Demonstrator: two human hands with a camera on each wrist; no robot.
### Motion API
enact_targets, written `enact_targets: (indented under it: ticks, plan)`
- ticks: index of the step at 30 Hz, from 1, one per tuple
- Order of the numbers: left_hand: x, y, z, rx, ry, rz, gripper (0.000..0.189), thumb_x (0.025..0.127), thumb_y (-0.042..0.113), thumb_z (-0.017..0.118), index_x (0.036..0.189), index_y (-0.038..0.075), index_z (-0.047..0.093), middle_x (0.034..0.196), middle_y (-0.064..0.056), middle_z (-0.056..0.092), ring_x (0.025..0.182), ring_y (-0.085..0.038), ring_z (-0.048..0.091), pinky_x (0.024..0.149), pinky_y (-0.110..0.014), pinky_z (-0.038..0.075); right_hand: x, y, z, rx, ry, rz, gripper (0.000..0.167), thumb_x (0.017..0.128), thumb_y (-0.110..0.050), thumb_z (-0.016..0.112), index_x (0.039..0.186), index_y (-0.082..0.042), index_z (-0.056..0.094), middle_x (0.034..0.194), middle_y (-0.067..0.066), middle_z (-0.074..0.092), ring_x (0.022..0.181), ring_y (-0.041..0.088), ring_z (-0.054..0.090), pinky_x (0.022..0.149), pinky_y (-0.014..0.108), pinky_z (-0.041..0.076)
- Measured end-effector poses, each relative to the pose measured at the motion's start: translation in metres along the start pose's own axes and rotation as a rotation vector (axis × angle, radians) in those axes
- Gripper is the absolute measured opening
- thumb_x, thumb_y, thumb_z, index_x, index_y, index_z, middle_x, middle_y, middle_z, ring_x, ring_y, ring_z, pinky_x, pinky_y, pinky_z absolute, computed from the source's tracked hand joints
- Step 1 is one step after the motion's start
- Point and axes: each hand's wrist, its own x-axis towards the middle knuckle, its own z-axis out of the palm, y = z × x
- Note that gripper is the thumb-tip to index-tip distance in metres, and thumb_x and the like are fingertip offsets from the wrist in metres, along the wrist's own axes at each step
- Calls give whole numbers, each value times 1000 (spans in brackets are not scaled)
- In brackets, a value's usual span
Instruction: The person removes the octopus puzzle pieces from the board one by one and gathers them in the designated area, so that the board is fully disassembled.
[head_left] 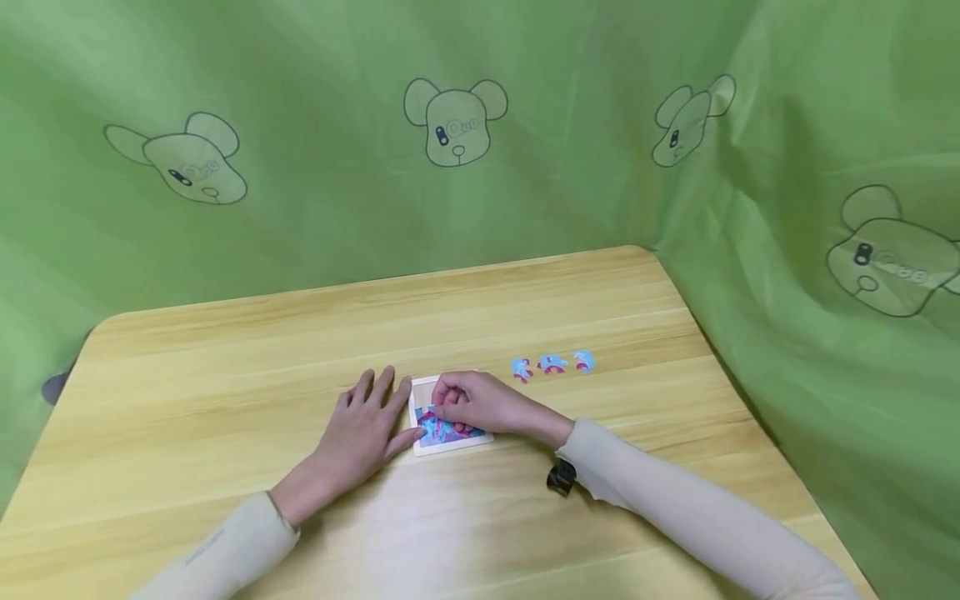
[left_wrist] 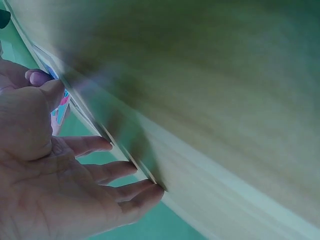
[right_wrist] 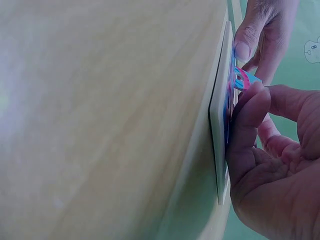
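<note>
A small jigsaw puzzle tray [head_left: 453, 448] with a pale frame lies on the table, its near part filled with blue, pink and purple pieces [head_left: 437, 430]. Bare board shows in its far left part. My left hand [head_left: 358, 437] lies flat at the tray's left side, fingers spread, the thumb over its lower left edge. Above the tray, my right hand [head_left: 480, 402] pinches a puzzle piece [right_wrist: 246, 78], blue with a pink arc, between thumb and index finger. In the right wrist view this piece stands tilted up from the tray; its lower edge is partly hidden.
To the right of the tray, three loose puzzle pieces, a left one [head_left: 522, 369], a middle one [head_left: 552, 363] and a right one [head_left: 584, 360], lie in a row on the wooden table [head_left: 225, 392]. A green curtain [head_left: 322, 192] hangs behind the table and along its right side.
</note>
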Motion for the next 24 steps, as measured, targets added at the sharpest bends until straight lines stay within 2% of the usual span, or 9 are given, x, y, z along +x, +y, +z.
enact_targets:
  ticks: [10,19,24]
  plan:
    - [2,0,-3,33,1,15,73,108,53,65,157,1,53,158,-33,48,140,-59,48,101,-70,50,-1,1,-1,29,19,-4,4,104,-14,75,106,-12,73,89,-2,65,75,12,57,72,26,49]
    - [1,0,-4,57,-23,-7,74,108,55,65,158,2,53,159,-32,48,141,-58,48,103,-69,49,3,-1,0,132,-9,34,4,106,-11,73,105,-7,74,79,1,67,66,12,62,62,25,54]
    - [1,3,-5,57,-30,-11,74,107,54,66,158,2,53,158,-32,48,140,-58,49,102,-68,50,5,0,1,151,-9,65,5,106,-8,72,104,-5,73,77,3,67,64,12,62,61,25,54]
